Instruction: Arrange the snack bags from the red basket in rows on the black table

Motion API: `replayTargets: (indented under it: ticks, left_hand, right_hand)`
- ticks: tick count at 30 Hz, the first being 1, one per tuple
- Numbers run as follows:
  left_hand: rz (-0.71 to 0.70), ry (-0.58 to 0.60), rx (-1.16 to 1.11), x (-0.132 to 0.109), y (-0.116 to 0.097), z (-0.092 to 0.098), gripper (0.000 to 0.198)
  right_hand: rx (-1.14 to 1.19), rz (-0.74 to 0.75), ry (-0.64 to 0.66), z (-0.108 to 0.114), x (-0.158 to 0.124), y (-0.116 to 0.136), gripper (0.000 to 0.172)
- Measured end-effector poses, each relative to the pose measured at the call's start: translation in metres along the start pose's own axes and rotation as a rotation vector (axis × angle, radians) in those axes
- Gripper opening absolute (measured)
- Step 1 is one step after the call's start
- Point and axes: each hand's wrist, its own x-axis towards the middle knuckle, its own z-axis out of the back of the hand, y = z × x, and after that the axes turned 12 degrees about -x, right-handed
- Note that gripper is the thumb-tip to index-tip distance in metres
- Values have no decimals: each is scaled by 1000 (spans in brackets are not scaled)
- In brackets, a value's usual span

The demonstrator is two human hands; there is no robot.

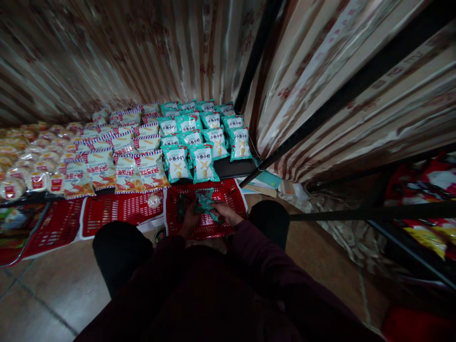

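Note:
Over a red plastic basket point(240, 194) between my knees, both hands are closed on small teal snack bags. My left hand point(191, 221) grips a bag point(182, 205) that looks dark in the shadow. My right hand point(228, 213) has its fingers around a crumpled teal bag point(204, 202); whether the two hands share one bag is hard to make out. Just beyond the basket, matching teal-and-white snack bags point(204, 164) stand in rows on a dark shelf point(233, 167).
Left of them are striped shrimp snack bags point(153, 171) and round wrapped packs point(37, 180). A second red basket point(121, 209) holds a round pack point(154, 201). Black metal bars point(295, 142) slant at the right before a pleated curtain point(124, 57). More packets point(427, 240) lie far right.

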Motion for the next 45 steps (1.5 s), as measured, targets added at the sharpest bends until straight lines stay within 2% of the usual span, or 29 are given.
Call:
replayTargets:
  ticks: [4, 11, 21, 25, 29, 35, 40, 45]
  left_hand:
    - [-81, 33, 37, -1, 1, -1, 69]
    - [-217, 105, 154, -2, 3, 0, 70]
    - [-227, 101, 318, 2, 21, -1, 77]
    - [-303, 64, 450, -1, 26, 0, 75]
    - [-353, 147, 508, -3, 27, 4, 78]
    - [-421, 209, 527, -2, 25, 10, 66]
    - [-453, 213, 583, 0, 22, 12, 43]
    - [-473, 201, 618, 4, 17, 14, 46]
  right_hand:
    - [39, -39, 30, 3, -7, 3, 17]
    - [72, -41, 34, 5, -15, 1, 32]
    - [152, -71, -48, 2, -4, -12, 40]
    - [166, -73, -47, 1, -2, -14, 32]
    - [145, -30, -23, 1, 0, -15, 20]
    - [43, 72, -59, 8, 12, -18, 32]
    - [-95, 127, -59, 17, 19, -19, 27]
    - [-227, 219, -5, 25, 21, -14, 21]
